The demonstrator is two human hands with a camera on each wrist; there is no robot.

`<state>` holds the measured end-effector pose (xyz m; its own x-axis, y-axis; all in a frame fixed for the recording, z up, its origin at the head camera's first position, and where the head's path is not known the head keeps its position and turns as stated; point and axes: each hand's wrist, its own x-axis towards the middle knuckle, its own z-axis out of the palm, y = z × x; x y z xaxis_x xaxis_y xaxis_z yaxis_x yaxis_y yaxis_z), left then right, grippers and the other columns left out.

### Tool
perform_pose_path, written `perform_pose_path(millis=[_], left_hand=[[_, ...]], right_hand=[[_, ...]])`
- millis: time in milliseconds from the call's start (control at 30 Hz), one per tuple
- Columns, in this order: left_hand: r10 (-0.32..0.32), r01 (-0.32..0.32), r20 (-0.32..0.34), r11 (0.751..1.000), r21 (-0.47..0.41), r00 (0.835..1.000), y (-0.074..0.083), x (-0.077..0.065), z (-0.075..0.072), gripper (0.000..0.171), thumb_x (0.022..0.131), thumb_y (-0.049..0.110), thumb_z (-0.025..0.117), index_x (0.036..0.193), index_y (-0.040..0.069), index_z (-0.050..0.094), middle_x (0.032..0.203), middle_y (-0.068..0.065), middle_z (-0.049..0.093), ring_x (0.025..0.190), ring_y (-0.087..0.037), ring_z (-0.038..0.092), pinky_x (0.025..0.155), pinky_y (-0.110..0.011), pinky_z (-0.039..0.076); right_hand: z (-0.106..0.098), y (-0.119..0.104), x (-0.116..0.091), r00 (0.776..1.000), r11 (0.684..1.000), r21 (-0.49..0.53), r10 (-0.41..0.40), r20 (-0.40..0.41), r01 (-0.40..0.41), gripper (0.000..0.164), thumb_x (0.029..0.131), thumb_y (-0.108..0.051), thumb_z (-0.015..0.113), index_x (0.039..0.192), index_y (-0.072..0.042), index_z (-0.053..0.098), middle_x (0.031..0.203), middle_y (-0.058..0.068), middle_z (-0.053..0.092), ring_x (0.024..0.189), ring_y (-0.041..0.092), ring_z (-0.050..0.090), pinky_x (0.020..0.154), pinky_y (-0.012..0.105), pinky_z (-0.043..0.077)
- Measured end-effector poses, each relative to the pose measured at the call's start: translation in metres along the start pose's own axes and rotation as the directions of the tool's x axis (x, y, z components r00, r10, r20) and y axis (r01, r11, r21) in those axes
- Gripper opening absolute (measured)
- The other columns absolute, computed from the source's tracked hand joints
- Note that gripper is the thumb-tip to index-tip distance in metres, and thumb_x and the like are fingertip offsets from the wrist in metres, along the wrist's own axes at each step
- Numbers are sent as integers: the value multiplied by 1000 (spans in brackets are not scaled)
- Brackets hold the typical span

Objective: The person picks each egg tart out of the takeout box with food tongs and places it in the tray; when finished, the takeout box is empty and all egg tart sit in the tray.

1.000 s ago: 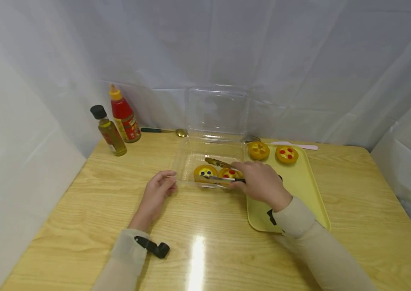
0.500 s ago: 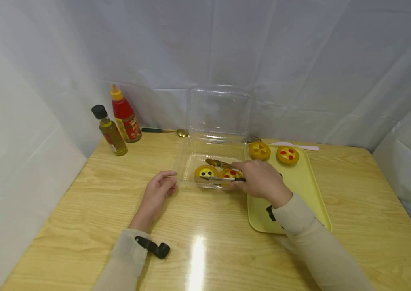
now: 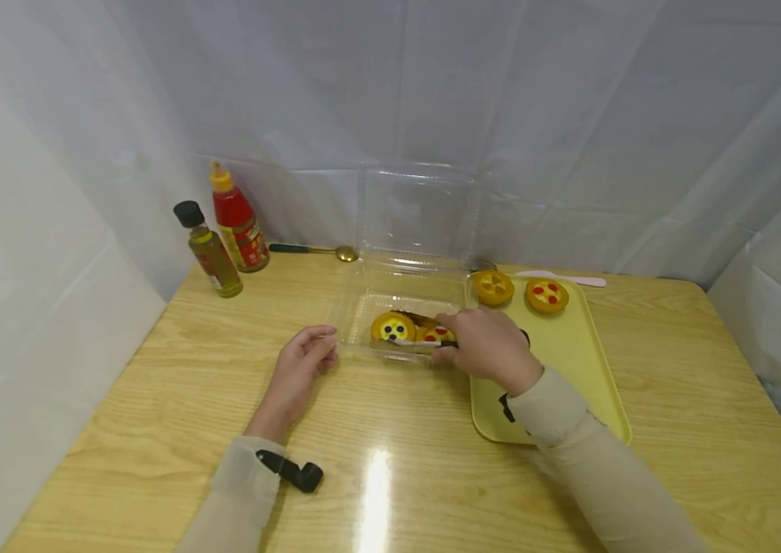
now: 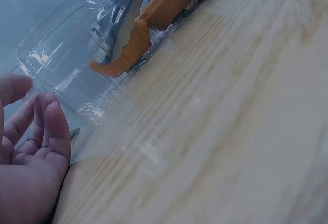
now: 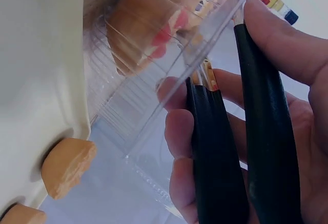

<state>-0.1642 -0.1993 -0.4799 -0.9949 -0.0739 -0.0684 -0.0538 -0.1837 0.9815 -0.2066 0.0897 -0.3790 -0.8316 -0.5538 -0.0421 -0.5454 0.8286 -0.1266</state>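
Tongs [image 5: 269, 126] are straddling a blue-dotted tart [image 3: 392, 329]; my right hand [image 3: 494, 346] is curling fingers round them, my left hand [image 3: 300, 361] is pinching the clear box [image 3: 414, 288], fingers nearly closed.

There are four tarts [image 3: 393, 329] (plus two bottles [image 3: 242, 232]).

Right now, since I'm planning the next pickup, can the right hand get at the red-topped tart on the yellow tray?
Probably yes: that tart lies uncovered near the right hand, with nothing visible between them. The tongs it holds would first need to leave the clear container.
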Motion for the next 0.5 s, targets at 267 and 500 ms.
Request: perform_pose_path(millis=[267,500], left_hand=[[-6,6,-3,1000,-8,1000,0,0,1,30,102,7,54,128,-8,52,91,-6,58,85,-20,59,76,-27,52],[3,-3,-10,1000,-22,1000,0,-1,2,30,101,5,53,127,-10,50,90,-6,59,82,-17,59,75,-26,52]], right_hand=[[2,2,-1,999,999,25,30,-15,-29,53,89,-46,71,134,-18,62,101,6,71,71,18,59,51,34,43],[-2,3,-7,998,996,64,61,-28,-59,56,90,-44,70,138,-18,59,80,4,67,53,15,45,43,30,29]])
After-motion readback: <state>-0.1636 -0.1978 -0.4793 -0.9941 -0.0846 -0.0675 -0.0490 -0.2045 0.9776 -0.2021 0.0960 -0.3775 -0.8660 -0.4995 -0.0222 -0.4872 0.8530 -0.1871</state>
